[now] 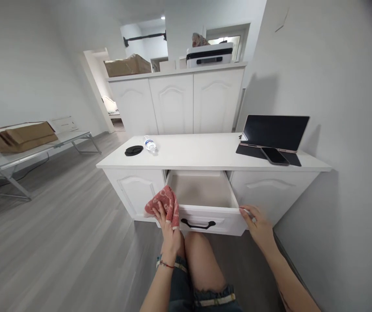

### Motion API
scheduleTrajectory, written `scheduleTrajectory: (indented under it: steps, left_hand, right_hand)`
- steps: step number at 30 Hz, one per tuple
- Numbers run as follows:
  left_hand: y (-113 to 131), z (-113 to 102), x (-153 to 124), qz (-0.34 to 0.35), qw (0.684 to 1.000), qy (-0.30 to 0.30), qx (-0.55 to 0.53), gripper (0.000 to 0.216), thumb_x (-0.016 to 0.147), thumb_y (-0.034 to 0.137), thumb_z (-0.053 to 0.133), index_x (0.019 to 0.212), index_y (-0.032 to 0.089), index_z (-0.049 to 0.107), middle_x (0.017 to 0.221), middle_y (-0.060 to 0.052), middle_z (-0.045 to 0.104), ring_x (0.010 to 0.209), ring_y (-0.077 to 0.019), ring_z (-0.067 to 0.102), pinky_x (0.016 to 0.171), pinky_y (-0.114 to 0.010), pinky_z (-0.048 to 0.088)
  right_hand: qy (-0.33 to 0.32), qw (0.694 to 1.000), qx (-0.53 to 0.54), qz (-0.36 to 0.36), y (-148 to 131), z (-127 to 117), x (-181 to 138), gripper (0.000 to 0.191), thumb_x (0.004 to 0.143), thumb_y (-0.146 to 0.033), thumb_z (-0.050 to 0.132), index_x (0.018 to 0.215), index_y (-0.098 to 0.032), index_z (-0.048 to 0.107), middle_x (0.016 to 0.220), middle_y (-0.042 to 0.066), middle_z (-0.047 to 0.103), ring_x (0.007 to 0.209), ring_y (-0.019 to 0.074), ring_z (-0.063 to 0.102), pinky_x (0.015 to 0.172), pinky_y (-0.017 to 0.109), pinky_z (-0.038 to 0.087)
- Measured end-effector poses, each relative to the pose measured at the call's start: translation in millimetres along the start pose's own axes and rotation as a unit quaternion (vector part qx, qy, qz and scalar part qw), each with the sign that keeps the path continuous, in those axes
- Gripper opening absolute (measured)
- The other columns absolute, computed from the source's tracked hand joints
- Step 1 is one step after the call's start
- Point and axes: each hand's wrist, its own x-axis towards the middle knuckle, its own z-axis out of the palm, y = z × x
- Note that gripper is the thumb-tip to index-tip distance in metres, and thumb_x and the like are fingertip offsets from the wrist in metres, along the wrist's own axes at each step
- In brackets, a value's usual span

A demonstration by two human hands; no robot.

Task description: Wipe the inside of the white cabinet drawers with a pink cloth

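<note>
Gripping a pink patterned cloth [165,195] with the left hand [166,223], at the front left corner of the pulled-out white drawer [226,222]. Pinching the drawer's front right corner with the right hand [260,225]. Facing a worktop [192,151] bearing a clear bottle [150,144] toward the left and a phone [275,156] toward the right.

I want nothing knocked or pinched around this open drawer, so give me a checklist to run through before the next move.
1. Right hand clear of the drawer: not ok, its fingers are at the front corner.
2. Left hand on the red patterned cloth: ok.
3. Cloth dampness: cannot tell.
4. Clear plastic bottle standing upright: not ok, it lies on its side.
5. Smartphone within the front edge of the white cabinet top: ok, though close to it.
</note>
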Motion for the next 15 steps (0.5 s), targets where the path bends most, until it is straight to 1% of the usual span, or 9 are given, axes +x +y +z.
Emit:
scheduleTrajectory:
  steps: [1, 3, 6, 8, 11, 13, 15]
  left_hand:
    - [-4, 5, -2, 0.014, 0.999, 0.003, 0.03, 0.049, 0.093, 0.034, 0.029, 0.141, 0.03, 0.035, 0.155, 0.009, -0.012, 0.14, -0.0271, -0.02, 0.114, -0.055, -0.004]
    - [-9, 12, -6, 0.032, 0.997, 0.004, 0.069, 0.049, 0.092, 0.03, 0.029, 0.142, 0.029, 0.034, 0.155, 0.009, -0.014, 0.139, -0.0282, -0.02, 0.113, -0.057, -0.001]
    - [-5, 19, -11, 0.046, 0.994, -0.024, 0.094, 0.051, 0.09, 0.026, 0.034, 0.141, 0.028, 0.036, 0.156, 0.005, -0.009, 0.14, -0.0307, -0.019, 0.113, -0.06, 0.001]
    - [4, 26, -16, 0.049, 0.992, -0.05, 0.103, 0.052, 0.089, 0.026, 0.038, 0.14, 0.029, 0.037, 0.157, 0.004, -0.006, 0.14, -0.0309, -0.018, 0.113, -0.059, 0.002]
    - [23, 41, -26, 0.062, 0.989, -0.084, 0.107, 0.053, 0.088, 0.028, 0.042, 0.141, 0.032, 0.035, 0.157, 0.006, -0.006, 0.14, -0.0307, -0.017, 0.113, -0.058, 0.003]
    - [36, 50, -32, 0.066, 0.986, -0.103, 0.111, 0.054, 0.088, 0.028, 0.043, 0.141, 0.034, 0.034, 0.157, 0.006, -0.005, 0.14, -0.0319, -0.017, 0.112, -0.06, 0.004]
    - [49, 58, -37, 0.068, 0.982, -0.127, 0.119, 0.057, 0.087, 0.029, 0.045, 0.142, 0.035, 0.031, 0.157, 0.004, -0.001, 0.14, -0.0338, -0.015, 0.111, -0.063, 0.005]
  right_hand:
    - [-0.003, 1.0, 0.004, 0.001, 1, -1, 0, 0.047, 0.087, -0.06, 0.037, 0.092, -0.022, 0.066, 0.101, 0.008, 0.067, 0.095, 0.0225, 0.061, 0.083, 0.035, 0.047]
    - [-0.015, 1.0, 0.012, 0.006, 2, -2, 2, 0.047, 0.089, -0.057, 0.035, 0.096, -0.023, 0.067, 0.104, 0.007, 0.068, 0.097, 0.0219, 0.062, 0.085, 0.034, 0.047]
    - [-0.031, 0.999, 0.015, 0.023, 4, -5, 5, 0.047, 0.089, -0.056, 0.035, 0.099, -0.025, 0.068, 0.104, 0.005, 0.069, 0.096, 0.0218, 0.063, 0.084, 0.034, 0.047]
    - [-0.036, 0.998, 0.021, 0.038, 5, -6, 6, 0.048, 0.087, -0.057, 0.036, 0.099, -0.025, 0.069, 0.103, 0.005, 0.07, 0.096, 0.0225, 0.063, 0.084, 0.035, 0.047]
    - [-0.045, 0.996, 0.035, 0.068, 6, -9, 7, 0.05, 0.086, -0.058, 0.036, 0.103, -0.024, 0.069, 0.105, 0.006, 0.07, 0.1, 0.0239, 0.062, 0.086, 0.036, 0.047]
    - [-0.056, 0.993, 0.044, 0.089, 7, -11, 8, 0.052, 0.087, -0.058, 0.034, 0.106, -0.024, 0.068, 0.107, 0.006, 0.07, 0.101, 0.0247, 0.062, 0.086, 0.037, 0.047]
    - [-0.068, 0.991, 0.055, 0.104, 10, -13, 9, 0.053, 0.087, -0.058, 0.031, 0.104, -0.024, 0.068, 0.108, 0.006, 0.07, 0.102, 0.0252, 0.061, 0.088, 0.039, 0.047]
